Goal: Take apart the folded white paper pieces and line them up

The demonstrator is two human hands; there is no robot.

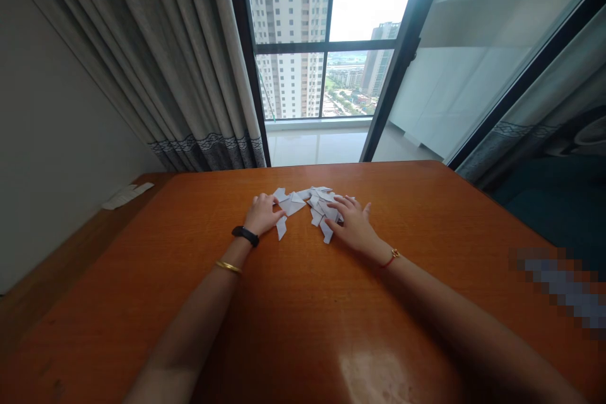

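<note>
Several white paper pieces (323,207), flat and angular, lie in a loose heap toward the far side of the wooden table (293,303). A few more paper pieces (291,203) spread out to the left of the heap. My left hand (261,214) rests at the left end of these pieces, thumb apart from the bent fingers, touching or very near the paper. Over the right side of the heap, my right hand (353,222) is spread with its fingertips on the paper. Part of the heap is hidden under that hand.
White paper strips (127,195) lie on the floor at the left. Beyond the table stand a grey curtain (199,76) and a dark-framed glass door (326,46). A blurred-out patch (565,290) covers the right table edge.
</note>
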